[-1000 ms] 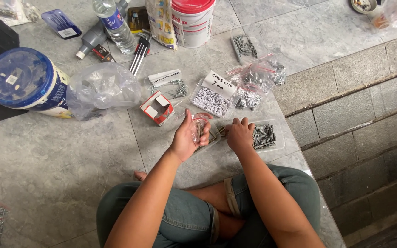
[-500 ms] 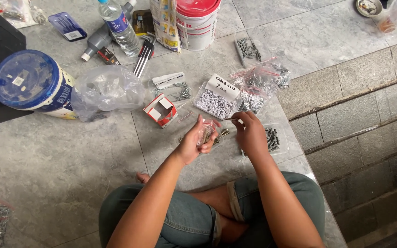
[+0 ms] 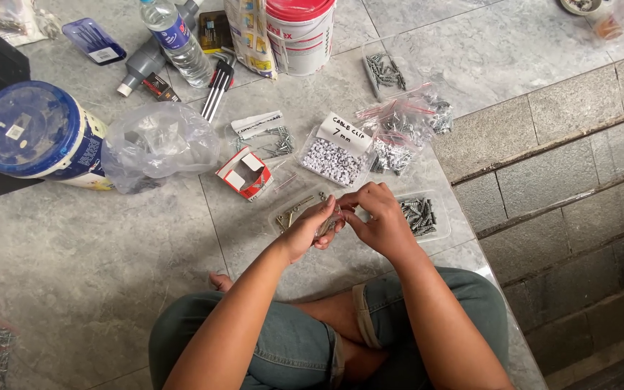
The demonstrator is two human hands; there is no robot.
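While sitting cross-legged on the grey stone floor (image 3: pixel 95 274), I am pinching a small clear plastic bag (image 3: pixel 330 222) between both hands; my left hand (image 3: pixel 314 230) is closing its grip round the bag's lower end, and my right hand (image 3: pixel 379 220) is gripping its top edge with fingertips curled in. What is inside the bag I cannot tell. It is hanging just above a flat clear pouch of brassy metal pieces (image 3: pixel 294 211) lying on the floor. Just beside my right hand, a see-through pouch of dark grey screws (image 3: pixel 420 215) is resting flat. Farther out, a bag of small white beady clips (image 3: pixel 331 160) is carrying a white hand-lettered paper label on top. Near it a small red-and-white cardboard box (image 3: pixel 245 173) is lying open. A crumpled, glossy clear plastic bag (image 3: pixel 157 144) is bulging beside a round tub with a blue lid (image 3: pixel 27 130). At the top, a white bucket with a red lid (image 3: pixel 300 29) is standing next to a clear water bottle (image 3: pixel 175 40).
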